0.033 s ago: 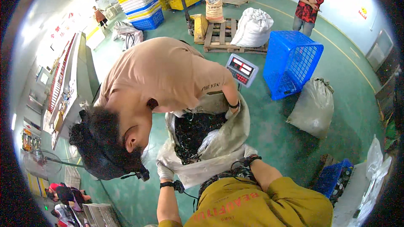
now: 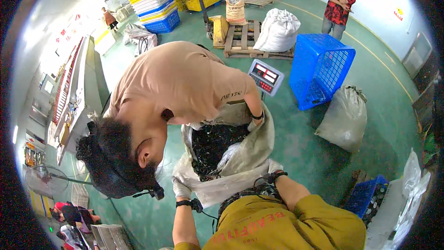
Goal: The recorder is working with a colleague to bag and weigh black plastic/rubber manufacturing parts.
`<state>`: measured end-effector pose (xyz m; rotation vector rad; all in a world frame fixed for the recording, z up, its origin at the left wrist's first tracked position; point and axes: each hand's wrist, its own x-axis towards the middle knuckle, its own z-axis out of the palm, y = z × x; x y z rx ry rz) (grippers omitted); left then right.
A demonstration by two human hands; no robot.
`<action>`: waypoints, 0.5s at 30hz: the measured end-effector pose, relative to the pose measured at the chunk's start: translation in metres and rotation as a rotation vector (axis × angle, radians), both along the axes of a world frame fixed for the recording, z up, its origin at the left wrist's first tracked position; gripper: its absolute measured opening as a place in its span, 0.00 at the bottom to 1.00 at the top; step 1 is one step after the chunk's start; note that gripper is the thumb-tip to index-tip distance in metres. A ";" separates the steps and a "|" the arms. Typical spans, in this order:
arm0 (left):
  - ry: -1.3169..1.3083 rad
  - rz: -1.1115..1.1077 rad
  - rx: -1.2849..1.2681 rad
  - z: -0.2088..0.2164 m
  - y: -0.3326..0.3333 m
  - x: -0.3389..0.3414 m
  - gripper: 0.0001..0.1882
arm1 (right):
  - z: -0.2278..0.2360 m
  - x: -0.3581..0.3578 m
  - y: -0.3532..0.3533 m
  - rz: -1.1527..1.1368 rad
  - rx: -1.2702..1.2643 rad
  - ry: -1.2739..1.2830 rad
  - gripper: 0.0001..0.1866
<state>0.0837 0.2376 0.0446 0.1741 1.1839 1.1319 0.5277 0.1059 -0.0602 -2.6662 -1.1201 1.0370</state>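
A large off-white woven sack [image 2: 222, 189] stands with its mouth wide, full of small black pieces [image 2: 215, 143] whose kind I cannot make out. Some white crumpled material [image 2: 230, 153] lies on top of them. My left hand [image 2: 181, 189], in a white glove, is closed on the near left rim. On the near right, my right hand [image 2: 274, 166], gloved too, grips the rim with its fingers partly hidden. Across from me a bent-over co-worker [image 2: 180, 78] has a gloved hand [image 2: 255, 122] at the sack's far right side.
A scale display [image 2: 266, 77] stands just behind the sack. Right of it are a blue crate [image 2: 319, 71] on its side and a tied sack [image 2: 346, 119]. Farther back, a wooden pallet [image 2: 238, 41] bears a white sack [image 2: 279, 30], near stacked crates [image 2: 155, 7] and a standing person [image 2: 339, 7].
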 end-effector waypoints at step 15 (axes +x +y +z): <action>-0.056 -0.034 0.041 -0.023 0.006 -0.019 0.34 | 0.032 -0.008 0.003 0.033 0.011 0.031 0.24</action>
